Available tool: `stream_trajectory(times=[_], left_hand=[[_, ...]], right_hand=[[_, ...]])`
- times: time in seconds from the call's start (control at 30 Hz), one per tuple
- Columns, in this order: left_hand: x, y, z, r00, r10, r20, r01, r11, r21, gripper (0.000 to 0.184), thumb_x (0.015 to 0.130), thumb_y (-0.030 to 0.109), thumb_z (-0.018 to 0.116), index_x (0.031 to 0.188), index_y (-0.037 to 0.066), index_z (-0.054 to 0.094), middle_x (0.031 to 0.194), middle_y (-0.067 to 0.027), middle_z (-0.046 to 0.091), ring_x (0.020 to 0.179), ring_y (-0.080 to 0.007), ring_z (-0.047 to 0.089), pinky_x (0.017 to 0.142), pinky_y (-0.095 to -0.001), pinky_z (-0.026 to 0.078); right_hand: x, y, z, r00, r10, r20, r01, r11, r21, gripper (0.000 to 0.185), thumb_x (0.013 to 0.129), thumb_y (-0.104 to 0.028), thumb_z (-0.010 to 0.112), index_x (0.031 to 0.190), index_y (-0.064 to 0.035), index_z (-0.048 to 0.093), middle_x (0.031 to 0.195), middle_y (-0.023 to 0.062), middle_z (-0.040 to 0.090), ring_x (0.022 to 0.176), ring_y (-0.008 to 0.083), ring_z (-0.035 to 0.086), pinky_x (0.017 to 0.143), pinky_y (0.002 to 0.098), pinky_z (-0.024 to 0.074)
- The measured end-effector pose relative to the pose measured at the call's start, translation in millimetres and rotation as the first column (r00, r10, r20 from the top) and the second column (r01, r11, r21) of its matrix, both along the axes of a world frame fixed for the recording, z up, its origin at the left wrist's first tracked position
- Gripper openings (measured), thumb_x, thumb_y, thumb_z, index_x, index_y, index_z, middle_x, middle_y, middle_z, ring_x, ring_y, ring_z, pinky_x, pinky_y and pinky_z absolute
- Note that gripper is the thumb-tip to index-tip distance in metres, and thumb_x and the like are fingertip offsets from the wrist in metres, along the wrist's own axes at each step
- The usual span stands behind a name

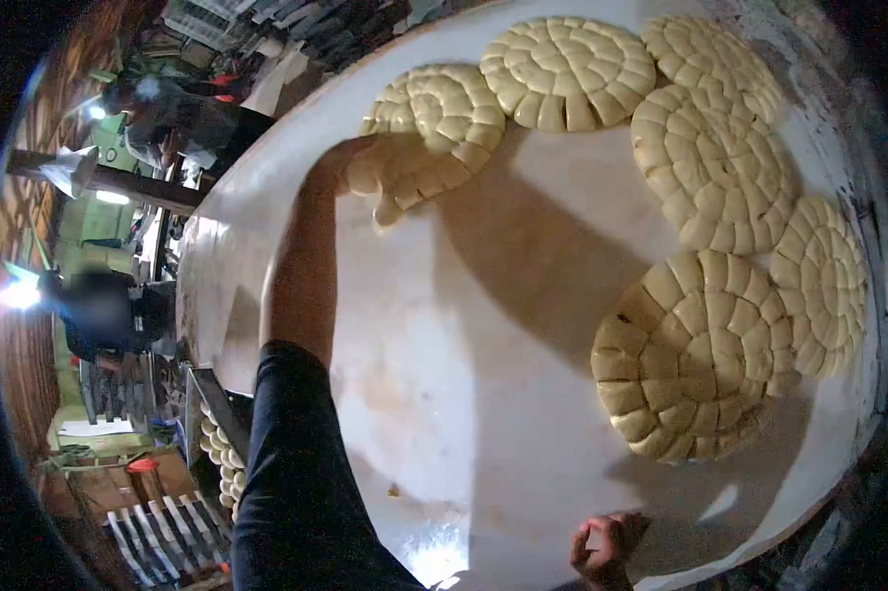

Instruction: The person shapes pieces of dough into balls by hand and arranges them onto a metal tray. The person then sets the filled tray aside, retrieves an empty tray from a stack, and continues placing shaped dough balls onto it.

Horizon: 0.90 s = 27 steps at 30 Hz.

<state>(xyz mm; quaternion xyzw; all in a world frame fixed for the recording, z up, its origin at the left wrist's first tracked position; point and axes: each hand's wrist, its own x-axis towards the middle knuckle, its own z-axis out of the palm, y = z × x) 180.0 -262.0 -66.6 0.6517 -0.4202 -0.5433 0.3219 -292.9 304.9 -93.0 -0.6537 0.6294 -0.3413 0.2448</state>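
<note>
Head view, left hand (373, 158): over dough coil (436, 103), perhaps steadying it; grip cannot be told.
Right hand (603, 544): curled, apart from coil; pinch unclear.

Your dark-sleeved left arm (299, 364) stretches out, bare left hand (385, 154) bent inward; well apart, your bare right hand (603, 545) half-curls.

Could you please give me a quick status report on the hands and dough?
Left hand at edge of upper-left dough round; right hand curled, apart from dough. Six segmented rounds on table. Small brown scrap, blocking neither hand.
</note>
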Motion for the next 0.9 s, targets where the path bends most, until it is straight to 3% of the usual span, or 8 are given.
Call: stream_trajectory(times=[0.17, 0.27, 0.4, 0.47, 0.5, 0.57, 0.63, 0.9], left_hand=[[12, 54, -36, 0.973, 0.023, 0.229, 0.003, 0.994, -0.113, 0.046, 0.094, 0.032, 0.05, 0.129, 0.002, 0.047, 0.126, -0.0149, 0.053, 0.115, -0.0255, 0.051, 0.1, -0.0367, 0.038], [48, 95, -82, -0.183, -0.06, 0.981, 0.62, 0.768, 0.162, 0.054, 0.099, 0.033, 0.037, 0.144, 0.004, 0.032, 0.145, -0.0157, 0.039, 0.133, -0.0272, 0.039, 0.113, -0.0382, 0.027], [1, 223, -31, 0.463, 0.142, 0.875, 0.018, 0.985, -0.17, 0.053, 0.093, 0.043, 0.048, 0.135, 0.011, 0.044, 0.133, -0.0098, 0.051, 0.118, -0.0249, 0.051, 0.095, -0.0397, 0.042], [-7, 280, -24, 0.436, 0.145, 0.888, 0.004, 0.987, -0.163, 0.052, 0.09, 0.048, 0.053, 0.131, 0.015, 0.05, 0.127, -0.0069, 0.057, 0.11, -0.0237, 0.057, 0.087, -0.0405, 0.049], [4, 305, -41, 0.034, 0.114, 0.993, 0.24, 0.963, -0.119, 0.051, 0.086, 0.052, 0.056, 0.125, 0.021, 0.052, 0.127, -0.0039, 0.056, 0.107, -0.0271, 0.058, 0.084, -0.0436, 0.051], [10, 344, -73, 0.831, 0.479, 0.282, -0.362, 0.852, -0.379, 0.064, 0.086, 0.04, 0.066, 0.136, 0.009, 0.042, 0.123, -0.012, 0.056, 0.103, -0.0269, 0.06, 0.077, -0.041, 0.054], [23, 382, -115, 0.569, 0.502, -0.651, -0.738, 0.661, -0.136, 0.071, 0.087, 0.035, 0.068, 0.142, 0.005, 0.033, 0.127, -0.0149, 0.053, 0.106, -0.0281, 0.058, 0.08, -0.0407, 0.054], [-65, 660, -25, 0.661, -0.028, -0.75, -0.255, 0.931, -0.26, 0.046, 0.097, 0.042, 0.048, 0.127, 0.007, 0.048, 0.112, -0.0093, 0.059, 0.097, -0.0221, 0.06, 0.075, -0.034, 0.054]], right_hand=[[4, -3, 9, 0.991, -0.053, -0.12, 0.051, 0.998, -0.02, 0.01, 0.076, -0.014, 0.059, 0.075, -0.0093, 0.051, 0.072, 0.0081, 0.049, 0.071, 0.0277, 0.048, 0.072, 0.0402, 0.0342], [7, -15, 20, 0.995, -0.048, -0.09, 0.038, 0.993, -0.113, 0.01, 0.076, -0.016, 0.059, 0.073, -0.0105, 0.051, 0.072, 0.0075, 0.049, 0.071, 0.028, 0.048, 0.072, 0.0411, 0.0338], [8, -16, 0, 0.996, -0.043, -0.082, 0.022, 0.969, -0.246, 0.012, 0.075, -0.018, 0.061, 0.073, -0.0102, 0.052, 0.07, 0.0057, 0.051, 0.071, 0.0272, 0.05, 0.074, 0.0409, 0.0346], [9, -25, 5, 0.997, -0.04, -0.073, 0.016, 0.951, -0.31, 0.013, 0.074, -0.018, 0.062, 0.074, -0.0097, 0.052, 0.069, 0.0052, 0.052, 0.071, 0.0268, 0.051, 0.073, 0.0406, 0.0355], [10, -25, 9, 0.994, -0.046, -0.094, 0.018, 0.96, -0.279, 0.013, 0.072, -0.017, 0.062, 0.073, -0.0089, 0.052, 0.068, 0.0052, 0.053, 0.07, 0.0262, 0.052, 0.072, 0.04, 0.0365], [12, -22, 7, 0.989, -0.071, -0.127, 0.032, 0.958, -0.283, 0.013, 0.071, -0.016, 0.063, 0.073, -0.0081, 0.053, 0.068, 0.0051, 0.054, 0.069, 0.0255, 0.053, 0.071, 0.0394, 0.0375], [13, -22, 5, 0.988, -0.099, -0.119, 0.046, 0.922, -0.383, 0.011, 0.069, -0.013, 0.063, 0.072, -0.0081, 0.054, 0.065, 0.006, 0.054, 0.066, 0.0246, 0.053, 0.069, 0.0381, 0.0388], [109, 35, -84, 0.923, 0.331, 0.196, -0.265, 0.916, -0.301, 0.036, 0.086, -0.04, 0.059, 0.08, -0.0046, 0.062, 0.071, 0.0132, 0.059, 0.071, 0.0274, 0.06, 0.066, 0.0436, 0.0448]])
